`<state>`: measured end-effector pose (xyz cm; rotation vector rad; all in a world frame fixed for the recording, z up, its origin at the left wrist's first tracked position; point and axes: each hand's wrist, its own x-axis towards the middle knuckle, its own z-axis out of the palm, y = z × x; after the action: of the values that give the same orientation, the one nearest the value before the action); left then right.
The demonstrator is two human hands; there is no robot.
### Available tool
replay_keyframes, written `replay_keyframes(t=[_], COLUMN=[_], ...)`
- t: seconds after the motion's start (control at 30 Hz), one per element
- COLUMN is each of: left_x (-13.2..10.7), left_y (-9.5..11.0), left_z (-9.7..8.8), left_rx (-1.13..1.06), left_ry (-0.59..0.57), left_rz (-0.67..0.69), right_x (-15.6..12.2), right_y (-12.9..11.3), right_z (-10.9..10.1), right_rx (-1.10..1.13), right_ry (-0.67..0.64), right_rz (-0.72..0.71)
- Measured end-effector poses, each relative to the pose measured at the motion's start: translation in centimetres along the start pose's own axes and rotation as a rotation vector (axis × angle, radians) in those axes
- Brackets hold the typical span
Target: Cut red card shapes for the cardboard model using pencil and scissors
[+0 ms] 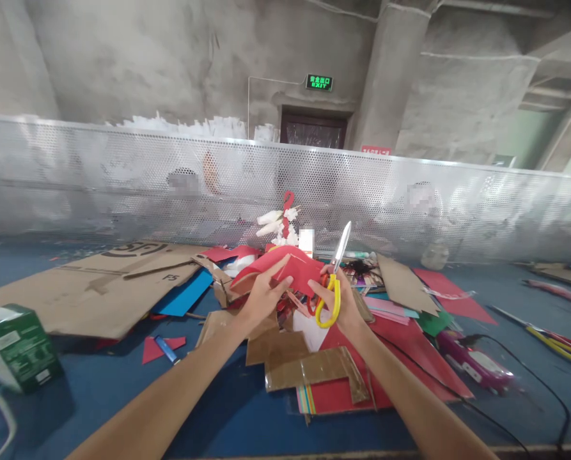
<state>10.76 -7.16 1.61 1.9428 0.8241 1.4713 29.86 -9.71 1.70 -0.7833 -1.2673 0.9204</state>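
A curved piece of red paper (300,276) is raised over the pile of scraps. My left hand (266,292) pinches its lower left part, the thumb lying on the near side. My right hand (343,299) grips a pair of scissors (343,246), blades pointing up and yellow handle looped about the fingers. Thumb and fingertips of that same hand also meet the paper's right edge. Beneath both hands lie brown cardboard scraps (278,348) and a red sheet (395,345). Just behind the paper stands a white flower decoration with a red stem (286,220).
A large cardboard sheet (98,287) covers the left side, near a green box (23,348). Rightward lie a purple corded tool (474,364) and another yellow-handled pair of scissors (548,335). A perforated metal partition (98,172) borders the blue table (218,415) at the back.
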Motion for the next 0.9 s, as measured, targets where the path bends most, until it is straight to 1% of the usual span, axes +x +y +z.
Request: replay_keyframes(t=[0.07,0.1,0.23,0.3,0.37,0.4,0.43,0.5,0.53,0.57,0.63,0.7,0.73,0.8,0.9], left_x=[-0.2,-0.3,0.0,0.2,0.5,0.6,0.7,0.8,0.8,0.9,1.0,1.0,1.1,1.1,1.3], left_y=[-0.1,-0.2,-0.8,-0.8,-0.6,-0.4,-0.2,0.3,0.6,0.8,1.1,1.3,1.2,1.1,0.7], left_z=[0.2,0.3,0.1,-0.5,-1.5,-2.1,-2.6,-3.6,-3.9,-4.1,-4.3,-4.3,-4.3,-4.2,-4.4], left_rx=[-0.009,-0.017,-0.109,-0.189,-0.224,-0.198,-0.131,0.100,0.224,0.338,0.492,0.544,0.535,0.489,0.444], left_ry=[-0.020,0.002,0.187,0.226,0.182,0.125,0.042,-0.099,-0.140,-0.154,-0.129,-0.120,-0.142,-0.217,-0.318], left_rz=[-0.021,-0.022,-0.024,-0.082,-0.184,-0.243,-0.297,-0.313,-0.276,-0.210,-0.019,0.167,0.225,0.272,0.265], right_x=[0.4,0.6,1.5,1.9,2.2,2.3,2.4,2.5,2.5,2.4,2.2,1.7,1.4,0.8,0.2], right_y=[0.3,0.5,1.1,1.2,1.0,1.0,0.9,0.8,0.7,0.6,0.2,-0.4,-0.8,-1.5,-2.0], right_z=[-0.6,-0.9,-2.2,-2.8,-3.3,-3.5,-3.7,-4.1,-4.2,-4.3,-4.4,-4.3,-4.3,-4.1,-4.0], right_rx=[-0.021,-0.043,-0.177,-0.237,-0.276,-0.291,-0.302,-0.307,-0.303,-0.299,-0.291,-0.279,-0.269,-0.257,-0.270], right_ry=[0.039,0.052,0.074,0.080,0.074,0.061,0.044,-0.004,-0.031,-0.059,-0.143,-0.273,-0.342,-0.473,-0.626], right_rz=[-0.025,-0.043,-0.142,-0.190,-0.221,-0.230,-0.237,-0.232,-0.219,-0.205,-0.172,-0.133,-0.111,-0.068,-0.044])
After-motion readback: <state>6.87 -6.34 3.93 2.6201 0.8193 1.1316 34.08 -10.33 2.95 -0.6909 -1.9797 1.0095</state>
